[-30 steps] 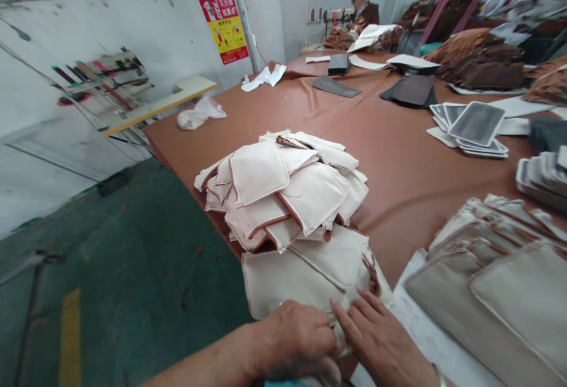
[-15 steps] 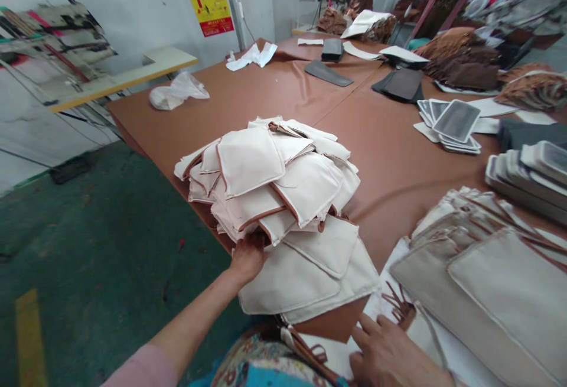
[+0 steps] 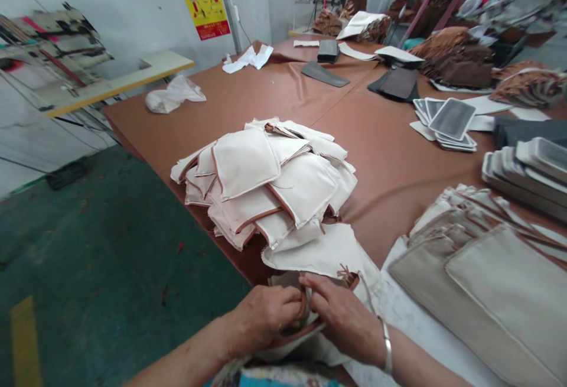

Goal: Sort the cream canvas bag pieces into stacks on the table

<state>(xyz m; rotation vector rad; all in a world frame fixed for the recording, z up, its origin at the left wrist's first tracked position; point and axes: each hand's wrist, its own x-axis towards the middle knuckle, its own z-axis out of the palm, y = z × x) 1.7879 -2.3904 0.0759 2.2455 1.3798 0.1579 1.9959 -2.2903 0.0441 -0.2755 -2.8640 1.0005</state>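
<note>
**Both hands closed on a cream pouch at the near worktop edge**

Left hand (image 3: pixel 266 316) and right hand (image 3: pixel 341 316) meet knuckle to knuckle just below the pile of cream pouches (image 3: pixel 270 180). Fingers of both curl shut around the brown-trimmed rim of one cream pouch (image 3: pixel 319 254), which lies at the pile's near side, half over the worktop (image 3: pixel 390 162) edge. Forearms come in low from the bottom of view; a bangle (image 3: pixel 386 345) sits on the right wrist. Right of the pile, apart from it, lies a row of grey pouches (image 3: pixel 496 275). Left of the pile the worktop ends and green floor (image 3: pixel 110 257) opens. Beyond the pile, bare brown surface.
</note>
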